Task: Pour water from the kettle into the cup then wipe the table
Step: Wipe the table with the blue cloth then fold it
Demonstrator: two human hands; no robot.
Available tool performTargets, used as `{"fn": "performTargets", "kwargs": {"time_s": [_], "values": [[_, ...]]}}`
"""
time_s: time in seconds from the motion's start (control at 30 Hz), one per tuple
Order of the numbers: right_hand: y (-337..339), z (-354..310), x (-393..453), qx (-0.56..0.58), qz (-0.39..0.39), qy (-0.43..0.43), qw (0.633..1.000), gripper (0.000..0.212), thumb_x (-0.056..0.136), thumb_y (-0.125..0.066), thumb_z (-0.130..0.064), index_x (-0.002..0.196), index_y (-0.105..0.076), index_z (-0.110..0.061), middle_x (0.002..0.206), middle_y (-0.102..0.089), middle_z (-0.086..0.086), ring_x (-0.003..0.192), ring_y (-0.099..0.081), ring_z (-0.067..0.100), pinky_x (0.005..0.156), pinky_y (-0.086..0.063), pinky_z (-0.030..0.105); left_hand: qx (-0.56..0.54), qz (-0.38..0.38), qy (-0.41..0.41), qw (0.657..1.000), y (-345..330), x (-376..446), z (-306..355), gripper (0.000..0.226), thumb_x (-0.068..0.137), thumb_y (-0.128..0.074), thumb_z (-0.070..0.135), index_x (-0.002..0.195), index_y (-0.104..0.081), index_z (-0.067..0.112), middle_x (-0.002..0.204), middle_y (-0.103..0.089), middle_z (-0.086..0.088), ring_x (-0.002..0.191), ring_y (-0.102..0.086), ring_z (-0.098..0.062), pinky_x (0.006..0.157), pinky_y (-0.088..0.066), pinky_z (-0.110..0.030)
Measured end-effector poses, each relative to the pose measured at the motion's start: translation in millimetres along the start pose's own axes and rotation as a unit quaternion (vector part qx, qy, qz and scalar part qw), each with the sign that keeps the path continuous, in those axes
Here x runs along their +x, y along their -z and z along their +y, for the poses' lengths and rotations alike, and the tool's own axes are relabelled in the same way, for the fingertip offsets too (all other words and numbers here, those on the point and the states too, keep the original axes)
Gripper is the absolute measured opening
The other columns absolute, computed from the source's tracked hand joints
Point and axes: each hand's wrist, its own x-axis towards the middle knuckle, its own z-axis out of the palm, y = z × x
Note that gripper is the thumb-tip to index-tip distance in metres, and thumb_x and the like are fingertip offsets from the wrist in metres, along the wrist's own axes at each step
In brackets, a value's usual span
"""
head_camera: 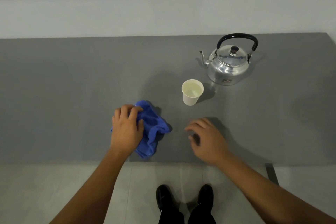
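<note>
A shiny metal kettle (228, 65) with a black handle stands upright at the back right of the grey table (72, 87), its spout pointing left. In front of it and a little to the left stands a white paper cup (192, 92) with water in it. A crumpled blue cloth (152, 129) lies near the table's front edge. My left hand (126, 129) rests on the cloth's left part, fingers curled over it. My right hand (207, 138) hovers above the table to the right of the cloth, fingers spread, holding nothing.
The table's front edge runs just below both hands. Pale floor lies beneath, with my two black shoes (183, 202) on it. A light wall rises behind the table. A dark table leg (271, 172) shows at the lower right.
</note>
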Motion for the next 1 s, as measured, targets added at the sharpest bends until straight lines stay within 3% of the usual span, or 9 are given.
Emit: {"fn": "performTargets", "kwargs": {"time_s": [0.1, 0.23, 0.3, 0.37, 0.47, 0.6, 0.77, 0.9, 1.0], "values": [[25, 48, -14, -0.068, 0.003, -0.034, 0.997, 0.041, 0.083, -0.070, -0.025, 0.124, -0.069, -0.018, 0.136, -0.063, 0.001, 0.136, -0.049, 0.026, 0.110, -0.043, 0.046, -0.043, -0.024, 0.030, 0.998, -9, -15, 11, 0.028, 0.092, -0.070, 0.022, 0.119, -0.065, 0.017, 0.121, -0.058, -0.006, 0.109, -0.052, -0.031, 0.096, -0.044, -0.043], [37, 88, -25, -0.165, -0.036, -0.024, 0.985, 0.067, 0.094, -0.050, -0.056, 0.152, -0.045, -0.023, 0.164, -0.035, -0.004, 0.156, -0.020, 0.019, 0.125, -0.022, 0.045, -0.075, -0.060, 0.103, 0.990, -21, -18, 19, 0.055, 0.097, -0.058, 0.049, 0.139, -0.056, 0.015, 0.142, -0.053, -0.007, 0.132, -0.045, -0.030, 0.111, -0.036, -0.045], [35, 96, -26, -0.191, -0.057, -0.024, 0.980, 0.076, 0.098, -0.036, -0.065, 0.160, -0.027, -0.023, 0.169, -0.020, -0.005, 0.158, -0.006, 0.014, 0.127, -0.014, 0.042, -0.049, -0.084, 0.102, 0.990, -28, -12, 26, 0.070, 0.096, -0.050, 0.062, 0.151, -0.044, 0.019, 0.155, -0.041, -0.006, 0.146, -0.034, -0.030, 0.119, -0.032, -0.048], [31, 100, -27, -0.213, -0.070, -0.020, 0.974, 0.078, 0.100, -0.026, -0.067, 0.162, -0.017, -0.021, 0.171, -0.012, -0.004, 0.158, 0.000, 0.012, 0.127, -0.013, 0.041, -0.001, -0.114, 0.089, 0.990, -36, -4, 35, 0.077, 0.095, -0.042, 0.070, 0.159, -0.027, 0.029, 0.170, -0.018, -0.002, 0.157, -0.012, -0.029, 0.125, -0.016, -0.048], [30, 102, -27, -0.225, -0.083, -0.017, 0.971, 0.079, 0.101, -0.018, -0.068, 0.163, -0.009, -0.020, 0.172, -0.005, -0.003, 0.158, 0.004, 0.013, 0.127, -0.011, 0.041, 0.024, -0.154, 0.057, 0.986, -48, 8, 53, 0.078, 0.096, -0.029, 0.072, 0.162, -0.013, 0.033, 0.173, 0.005, 0.005, 0.159, 0.009, -0.024, 0.126, 0.000, -0.046], [29, 104, -25, -0.228, -0.082, -0.011, 0.970, 0.079, 0.102, -0.018, -0.067, 0.163, -0.006, -0.019, 0.172, -0.003, -0.001, 0.158, 0.005, 0.014, 0.126, -0.012, 0.042, 0.007, -0.208, -0.029, 0.978, -50, -4, 67, 0.078, 0.096, -0.015, 0.073, 0.163, -0.008, 0.033, 0.172, 0.003, 0.010, 0.158, 0.013, -0.016, 0.129, 0.000, -0.044], [28, 106, -26, -0.224, -0.078, -0.011, 0.971, 0.079, 0.102, -0.019, -0.068, 0.163, -0.006, -0.020, 0.173, -0.003, -0.002, 0.158, 0.004, 0.014, 0.126, -0.012, 0.041, -0.095, -0.232, -0.175, 0.952, -20, -39, 18, 0.052, 0.106, -0.040, 0.049, 0.156, -0.039, 0.034, 0.170, -0.017, 0.014, 0.159, -0.008, -0.013, 0.127, -0.021, -0.045], [27, 106, -26, -0.225, -0.075, -0.011, 0.971, 0.080, 0.101, -0.021, -0.068, 0.163, -0.008, -0.019, 0.172, -0.005, -0.002, 0.158, 0.003, 0.014, 0.126, -0.012, 0.041, -0.103, -0.171, -0.094, 0.975, -9, -19, -17, 0.054, 0.105, -0.037, 0.045, 0.153, -0.044, 0.021, 0.165, -0.032, 0.005, 0.158, -0.018, -0.017, 0.125, -0.026, -0.049], [27, 107, -25, -0.228, -0.070, -0.011, 0.971, 0.079, 0.102, -0.023, -0.067, 0.163, -0.010, -0.019, 0.172, -0.006, -0.001, 0.158, 0.001, 0.015, 0.126, -0.012, 0.041, -0.094, -0.154, -0.013, 0.984, -26, 17, 4, 0.049, 0.108, -0.044, 0.032, 0.154, -0.042, 0.015, 0.165, -0.031, -0.002, 0.158, -0.016, -0.027, 0.127, -0.019, -0.050]]}}
